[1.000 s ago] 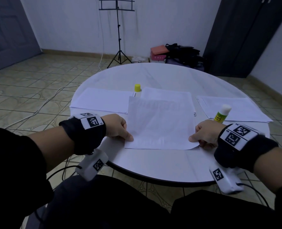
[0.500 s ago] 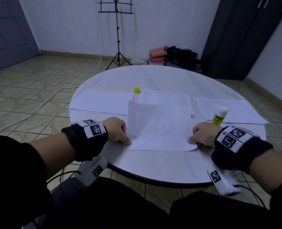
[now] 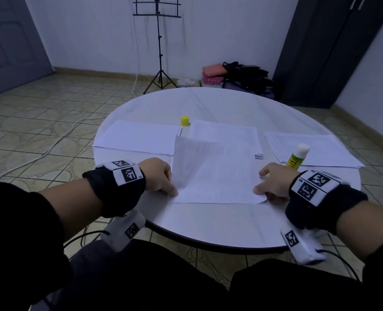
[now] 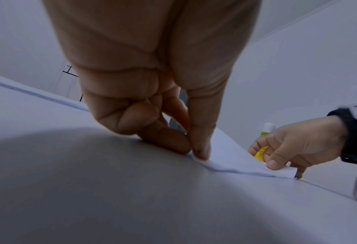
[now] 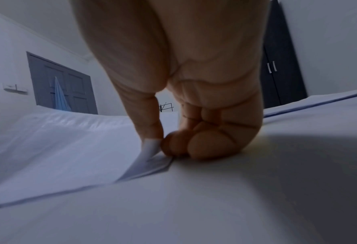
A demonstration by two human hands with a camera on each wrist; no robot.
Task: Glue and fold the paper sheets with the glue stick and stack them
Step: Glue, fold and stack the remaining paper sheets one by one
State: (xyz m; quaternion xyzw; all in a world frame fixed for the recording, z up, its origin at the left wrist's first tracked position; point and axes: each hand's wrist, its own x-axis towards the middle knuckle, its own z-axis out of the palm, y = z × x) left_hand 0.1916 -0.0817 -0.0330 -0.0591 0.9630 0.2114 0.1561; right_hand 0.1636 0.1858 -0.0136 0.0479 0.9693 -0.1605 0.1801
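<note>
A white paper sheet (image 3: 215, 176) lies at the near middle of the round white table (image 3: 208, 225), its far part bulging upward. My left hand (image 3: 173, 192) pinches the near left corner with thumb and forefinger (image 4: 196, 151). My right hand (image 3: 259, 190) pinches the near right corner, where two paper layers (image 5: 150, 158) meet. The right hand (image 4: 282, 163) also holds the glue stick (image 3: 297, 156), which has a yellow label and a white top. That stick (image 4: 261, 151) pokes out behind the fingers.
Paper stacks lie at the left (image 3: 138, 140) and right (image 3: 316, 151), with another sheet (image 3: 226, 131) behind the middle one. A yellow cap (image 3: 184, 120) stands between them. A music stand (image 3: 159, 41) and bags (image 3: 242, 75) are on the floor beyond the table.
Both hands keep their pinch on the sheet's near corners. Only the head view has shifted slightly.
</note>
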